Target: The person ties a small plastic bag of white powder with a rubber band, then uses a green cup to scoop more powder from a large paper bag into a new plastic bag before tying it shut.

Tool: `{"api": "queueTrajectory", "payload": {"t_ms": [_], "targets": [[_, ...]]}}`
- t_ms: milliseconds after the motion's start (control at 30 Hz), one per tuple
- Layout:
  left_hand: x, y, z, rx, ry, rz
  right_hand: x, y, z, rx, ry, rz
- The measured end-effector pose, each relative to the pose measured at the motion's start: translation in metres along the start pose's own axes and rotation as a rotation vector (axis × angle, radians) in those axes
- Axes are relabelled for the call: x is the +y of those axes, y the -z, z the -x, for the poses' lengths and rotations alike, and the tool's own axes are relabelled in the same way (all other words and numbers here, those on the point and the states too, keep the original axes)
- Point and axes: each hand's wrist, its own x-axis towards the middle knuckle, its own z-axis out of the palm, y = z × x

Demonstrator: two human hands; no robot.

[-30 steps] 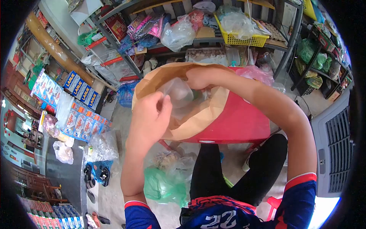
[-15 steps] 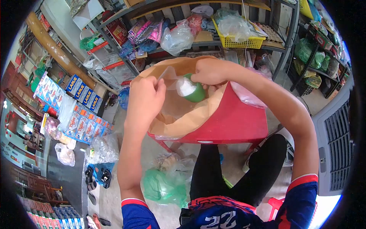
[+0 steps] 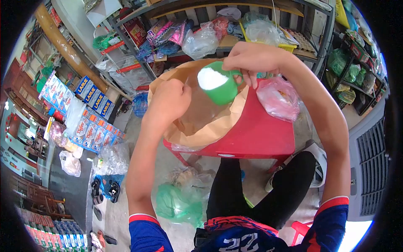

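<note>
Cup [image 3: 223, 93], green and tilted with its mouth to the left, was over the open paper bag [image 3: 201, 136], at its right side. The right hand [image 3: 252, 61] had its fingers closed on the cup near its handle, maybe because this gave good control of the tilt and kept the white powder [image 3: 210, 79] inside. As I judge, it was held above the bag so that any spilled grains would drop there. The left hand [image 3: 170, 101] was at the opposite rim, its fingers curled narrow; if they pinched some clear film, I cannot tell. The bag stood on the red table [image 3: 268, 136], with a pink bag [image 3: 279, 98] beside it. The left forearm and hand cut off part of the rim, the bottom of the paper bag was hard to make out, and the right fingers partly hid the handle.
</note>
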Motion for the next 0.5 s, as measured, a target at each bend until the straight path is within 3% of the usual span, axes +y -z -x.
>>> {"api": "queueTrajectory", "payload": {"t_ms": [433, 500], "targets": [[0.014, -0.004, 0.018, 0.068, 0.117, 0.108, -0.017, 0.003, -0.023, 0.248, 0.092, 0.364], [0.009, -0.013, 0.019, 0.154, 0.039, 0.074, -0.022, 0.001, -0.024, 0.294, 0.104, 0.374]]}}
